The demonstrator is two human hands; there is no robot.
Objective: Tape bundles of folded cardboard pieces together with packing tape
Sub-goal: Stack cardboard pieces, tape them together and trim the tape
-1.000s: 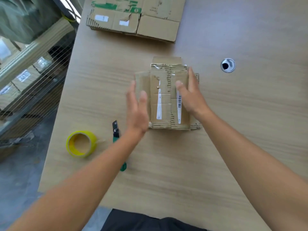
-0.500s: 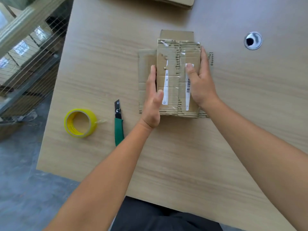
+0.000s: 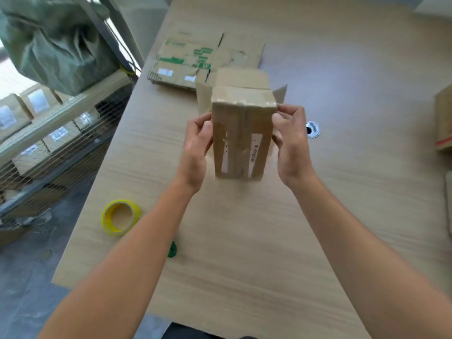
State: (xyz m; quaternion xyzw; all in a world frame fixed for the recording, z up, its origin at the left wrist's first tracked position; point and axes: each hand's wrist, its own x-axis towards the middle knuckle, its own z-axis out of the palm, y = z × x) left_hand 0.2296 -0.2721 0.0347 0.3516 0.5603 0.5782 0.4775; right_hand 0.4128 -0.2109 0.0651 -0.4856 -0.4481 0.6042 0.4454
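The brown cardboard bundle, glossy with clear tape, is tilted up over the middle of the counter, long axis running away from you. Your left hand and right hand flank it, fingers curled round its long edges. The yellow tape roll lies by the left edge, nearer your left.

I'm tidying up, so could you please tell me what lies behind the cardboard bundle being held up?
Flattened green-printed boxes lie on the table behind the cardboard bundle; the bundle hides their near right part.
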